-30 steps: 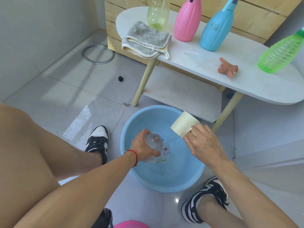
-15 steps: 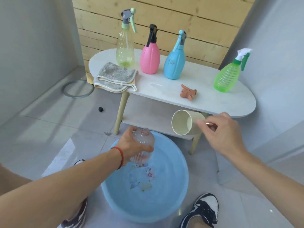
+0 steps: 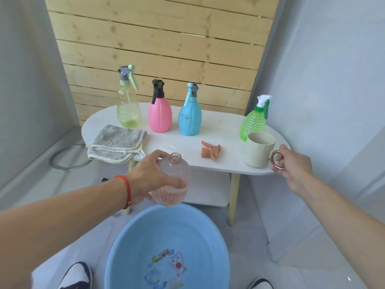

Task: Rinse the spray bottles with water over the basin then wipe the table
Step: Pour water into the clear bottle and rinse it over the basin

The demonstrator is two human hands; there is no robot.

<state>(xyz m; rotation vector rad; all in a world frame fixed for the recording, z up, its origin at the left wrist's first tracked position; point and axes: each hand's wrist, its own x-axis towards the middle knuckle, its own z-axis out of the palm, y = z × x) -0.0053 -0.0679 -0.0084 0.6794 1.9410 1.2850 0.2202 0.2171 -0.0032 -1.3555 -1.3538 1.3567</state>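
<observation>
While upright, clear bottle (image 3: 173, 180) fills left hand (image 3: 150, 176).

A cream mug (image 3: 260, 149) with a copper ring handle stands upright at the right end of the tabletop, just in front of a green bottle. Behind the furniture runs a wall of pale wooden slats (image 3: 162, 49), with grey walls (image 3: 27, 80) at either side. The floor (image 3: 291, 236) is light grey tile. A metal ring (image 3: 67, 156) lies on it at the left. Two black-and-white shoes (image 3: 76, 276) show at the bottom edge.
</observation>
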